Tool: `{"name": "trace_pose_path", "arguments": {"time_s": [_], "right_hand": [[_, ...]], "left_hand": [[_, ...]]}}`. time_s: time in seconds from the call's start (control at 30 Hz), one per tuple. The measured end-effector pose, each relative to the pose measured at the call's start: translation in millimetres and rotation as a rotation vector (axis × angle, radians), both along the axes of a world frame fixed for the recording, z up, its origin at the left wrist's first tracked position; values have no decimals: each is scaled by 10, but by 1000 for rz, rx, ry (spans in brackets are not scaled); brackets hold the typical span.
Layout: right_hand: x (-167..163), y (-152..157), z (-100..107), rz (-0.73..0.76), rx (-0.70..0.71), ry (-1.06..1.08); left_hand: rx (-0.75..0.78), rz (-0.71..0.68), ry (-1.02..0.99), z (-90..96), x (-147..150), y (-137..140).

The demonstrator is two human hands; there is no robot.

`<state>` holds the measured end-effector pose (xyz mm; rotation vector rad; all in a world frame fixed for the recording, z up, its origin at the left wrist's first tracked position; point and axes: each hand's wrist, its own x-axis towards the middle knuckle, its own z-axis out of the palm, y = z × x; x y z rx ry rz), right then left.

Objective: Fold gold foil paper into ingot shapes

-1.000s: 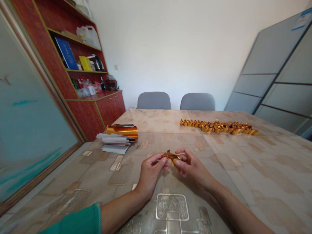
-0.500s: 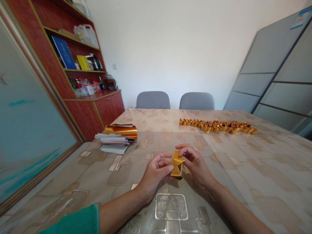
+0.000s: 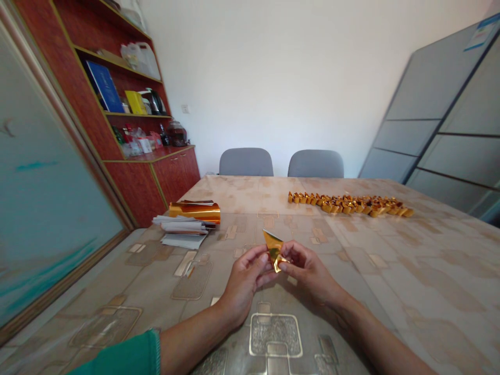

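Observation:
A partly folded piece of gold foil paper (image 3: 274, 247) is held above the table, between both hands. Its upper part rises to a point with a pale edge, and the lower part is creased and shiny. My left hand (image 3: 250, 273) pinches it from the left with thumb and fingers. From the other side, my right hand (image 3: 308, 268) grips the lower right corner between thumb and bent fingers. Several finished-looking gold folded paper pieces (image 3: 351, 204) stand in rows at the far right of the table.
On the left of the table (image 3: 156, 291) lies a stack of white-backed sheets (image 3: 183, 229) against a curled gold foil sheet (image 3: 199, 212). Two grey chairs (image 3: 246, 162) stand behind the table. A red-brown cabinet (image 3: 172, 172) with shelves is at the left, a grey wardrobe (image 3: 414, 104) at the right.
The foil paper has turned; a pointed flap now stands up to the left. My right hand has come lower, its fingers closing on the paper's lower right corner.

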<state>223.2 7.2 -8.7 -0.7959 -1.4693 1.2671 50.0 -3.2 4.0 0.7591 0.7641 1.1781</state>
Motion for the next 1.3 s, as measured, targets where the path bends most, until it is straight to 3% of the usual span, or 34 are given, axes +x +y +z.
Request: {"name": "trace_pose_path", "arguments": {"time_s": [0.17,0.33,0.5,0.57,0.73,0.97,1.07,1.3], "right_hand": [[1,-8,26,-5,-38,41],[8,-48,97,-5,-7,-69],[40,-74,193,-11,231,-256],[58,-63,203,-17,264,-295],[123,-30,182,-62,211,-298],[152,-85,297,84,65,-148],[140,-91,291,102,4,-106],[135,-60,260,47,-46,-56]], "left_hand": [[99,19,111,-6,-8,16],[238,119,238,19,-33,44],[145,50,76,44,-16,13],[73,11,9,48,-4,0],[-6,-1,-53,44,3,-8],[9,-150,-98,41,-31,13],[3,-136,-77,38,-49,38],[103,-139,-33,19,-67,21]]}}
